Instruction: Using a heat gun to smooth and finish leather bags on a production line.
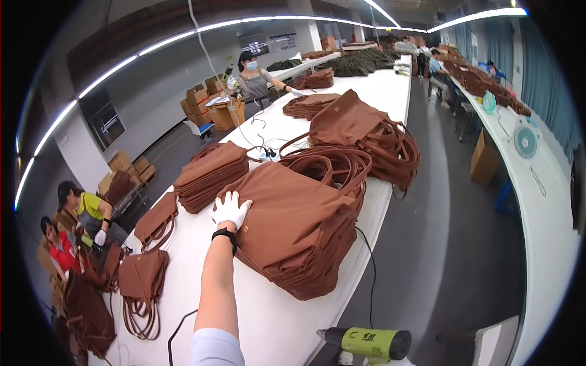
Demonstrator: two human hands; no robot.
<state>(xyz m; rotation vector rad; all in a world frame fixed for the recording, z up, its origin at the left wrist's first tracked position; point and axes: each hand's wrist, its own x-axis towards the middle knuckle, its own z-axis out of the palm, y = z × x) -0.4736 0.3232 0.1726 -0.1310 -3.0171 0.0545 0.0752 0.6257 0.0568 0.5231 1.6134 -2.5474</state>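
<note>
My left hand (231, 210), in a white glove with a dark band at the wrist, lies with fingers spread on the left edge of a large stack of brown fabric bags (293, 222). Its top bag is wrinkled, and looped straps (342, 161) gather at the stack's far side. At the bottom edge, a green and black heat gun (369, 343) points left. Bits of my white-gloved right hand (345, 358) show beneath it, gripping the gun; most of that hand is cut off by the frame.
More brown bag stacks (210, 174) (360, 125) stand left and beyond on the long white table (189, 259). Single bags (143, 274) lie at left. A black cord (372, 274) hangs off the right edge. Co-workers (253, 79) (91, 210) stand along the left side.
</note>
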